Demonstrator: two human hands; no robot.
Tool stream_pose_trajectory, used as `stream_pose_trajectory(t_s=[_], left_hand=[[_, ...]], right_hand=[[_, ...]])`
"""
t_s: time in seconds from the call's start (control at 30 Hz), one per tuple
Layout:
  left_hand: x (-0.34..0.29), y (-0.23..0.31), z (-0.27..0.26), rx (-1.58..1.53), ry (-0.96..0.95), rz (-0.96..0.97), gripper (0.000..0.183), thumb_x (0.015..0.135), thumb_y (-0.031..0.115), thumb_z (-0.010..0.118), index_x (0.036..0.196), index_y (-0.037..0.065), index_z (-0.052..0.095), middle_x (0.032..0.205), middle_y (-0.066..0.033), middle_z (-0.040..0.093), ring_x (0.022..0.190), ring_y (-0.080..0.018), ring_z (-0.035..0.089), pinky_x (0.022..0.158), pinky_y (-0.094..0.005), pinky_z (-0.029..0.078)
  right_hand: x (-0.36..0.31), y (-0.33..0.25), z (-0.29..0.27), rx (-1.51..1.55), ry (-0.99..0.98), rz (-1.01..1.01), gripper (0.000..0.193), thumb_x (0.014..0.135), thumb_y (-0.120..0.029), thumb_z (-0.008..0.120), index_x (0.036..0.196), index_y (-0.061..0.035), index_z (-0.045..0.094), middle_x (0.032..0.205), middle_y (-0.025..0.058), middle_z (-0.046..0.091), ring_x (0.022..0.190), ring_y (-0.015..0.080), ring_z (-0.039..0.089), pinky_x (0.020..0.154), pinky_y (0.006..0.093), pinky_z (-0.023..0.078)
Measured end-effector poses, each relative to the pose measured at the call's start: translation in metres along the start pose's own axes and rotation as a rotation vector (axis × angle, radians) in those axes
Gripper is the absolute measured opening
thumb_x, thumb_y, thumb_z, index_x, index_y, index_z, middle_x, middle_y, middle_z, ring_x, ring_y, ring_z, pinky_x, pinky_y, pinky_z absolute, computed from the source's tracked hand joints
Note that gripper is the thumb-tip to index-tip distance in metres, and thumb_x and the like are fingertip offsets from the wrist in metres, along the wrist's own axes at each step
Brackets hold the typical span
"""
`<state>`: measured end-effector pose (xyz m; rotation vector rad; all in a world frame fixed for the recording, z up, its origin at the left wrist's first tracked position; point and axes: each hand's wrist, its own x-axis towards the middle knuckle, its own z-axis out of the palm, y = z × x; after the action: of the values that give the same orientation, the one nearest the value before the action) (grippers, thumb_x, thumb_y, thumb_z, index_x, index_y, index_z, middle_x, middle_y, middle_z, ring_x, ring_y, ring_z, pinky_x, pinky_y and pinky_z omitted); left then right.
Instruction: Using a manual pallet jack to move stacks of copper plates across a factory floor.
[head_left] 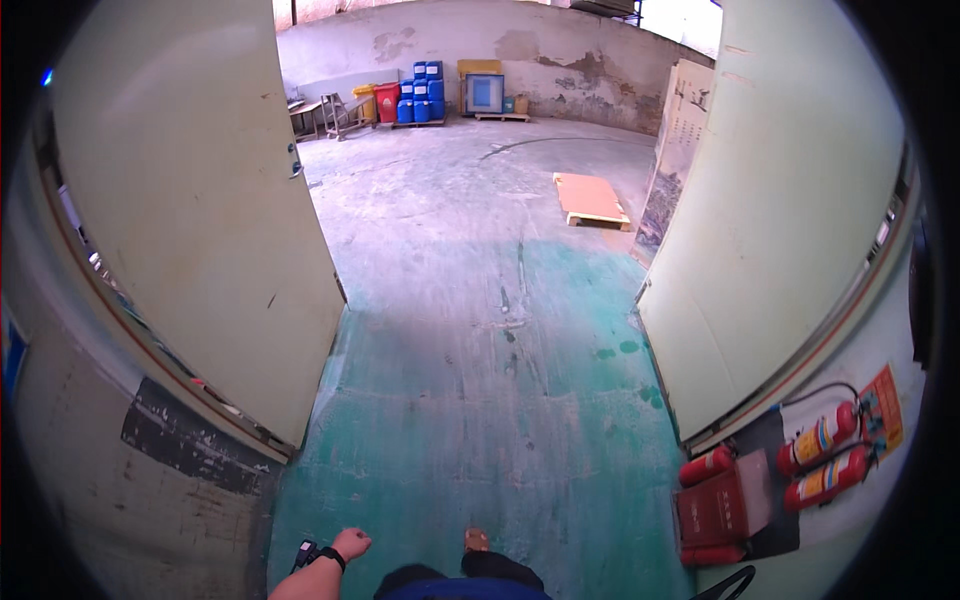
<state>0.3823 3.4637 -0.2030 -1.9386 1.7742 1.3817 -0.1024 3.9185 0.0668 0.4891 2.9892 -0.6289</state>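
Left hand hangs low over the worn green-painted floor, fingers curled in; can't tell from here if anything sits inside them. Right hand is out of sight, so no read on its fingers. Closest thing to the left hand is the small black boxy device on a dark strap, worn at that wrist, right behind the hand. My guess: light, hard shell, softer band; pinch the box by its sides or take the strap, keep off the face, since that may scratch. Next out, well apart from the hand, is the tall pale-green flat door leaf on the left, standing open. Looks like a big stiff panel, probably heavy, so slow to start and slow to stop; best hold is the free edge near the dark latch fitting, clear of the hinge side. Matching pale-green right-hand door leaf stands open opposite. Beside it, bottom right: red metal fire extinguishers around a dark-red box. Out through the doorway, a low pallet topped with a flat orange board lies on the grey ground, far from the hand.
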Motion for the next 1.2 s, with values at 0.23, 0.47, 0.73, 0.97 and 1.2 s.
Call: stream_pose_trajectory(t_s=[0.23, 0.47, 0.73, 0.97, 1.2], left_hand=[[0.112, 0.121, -0.098, -0.026, -0.005, -0.065, 0.028, 0.078, 0.026, 0.068, 0.094, 0.004, 0.074, 0.086, -0.0109, 0.074, 0.080, -0.0237, 0.071, 0.076, -0.0349, 0.055], [0.317, 0.212, -0.193, -0.104, -0.073, -0.134, 0.031, 0.078, 0.027, 0.066, 0.093, 0.001, 0.073, 0.083, -0.0126, 0.073, 0.076, -0.0259, 0.070, 0.074, -0.0366, 0.055], [0.527, 0.441, -0.358, 0.111, 0.084, 0.180, 0.040, 0.083, 0.033, 0.063, 0.109, 0.004, 0.071, 0.111, -0.0193, 0.070, 0.107, -0.0366, 0.065, 0.095, -0.0433, 0.051], [0.687, 0.559, -0.414, 0.102, 0.141, 0.217, 0.042, 0.084, 0.035, 0.063, 0.112, 0.005, 0.070, 0.111, -0.0187, 0.070, 0.108, -0.0362, 0.065, 0.097, -0.0426, 0.050], [0.831, 0.587, -0.469, 0.115, -0.031, -0.052, 0.029, 0.081, 0.032, 0.068, 0.091, 0.005, 0.073, 0.085, -0.0128, 0.073, 0.083, -0.0277, 0.070, 0.080, -0.0377, 0.054]], right_hand=[[0.005, -0.244, 0.066, 0.013, -0.038, 0.101, 0.055, 0.091, -0.034, 0.065, 0.123, 0.0106, 0.058, 0.125, 0.0296, 0.061, 0.116, 0.0407, 0.058, 0.099, 0.0444, 0.045], [0.071, -0.381, 0.231, 0.408, 0.031, 0.046, 0.039, 0.079, -0.007, 0.053, 0.112, 0.0112, 0.060, 0.092, 0.0228, 0.069, 0.081, 0.0306, 0.070, 0.071, 0.0378, 0.053], [0.032, -0.646, 0.287, -0.039, 0.083, -0.147, 0.039, 0.084, -0.024, 0.068, 0.108, 0.0062, 0.063, 0.111, 0.0279, 0.065, 0.099, 0.0422, 0.062, 0.085, 0.0482, 0.049], [0.071, -0.867, 0.393, -0.055, 0.072, -0.189, 0.037, 0.088, -0.025, 0.064, 0.103, 0.0090, 0.066, 0.103, 0.0298, 0.067, 0.095, 0.0439, 0.063, 0.084, 0.0467, 0.051], [0.119, -1.069, 0.514, -0.076, 0.020, -0.208, 0.040, 0.089, -0.025, 0.060, 0.107, 0.0101, 0.065, 0.108, 0.0295, 0.067, 0.098, 0.0426, 0.064, 0.086, 0.0459, 0.051]])
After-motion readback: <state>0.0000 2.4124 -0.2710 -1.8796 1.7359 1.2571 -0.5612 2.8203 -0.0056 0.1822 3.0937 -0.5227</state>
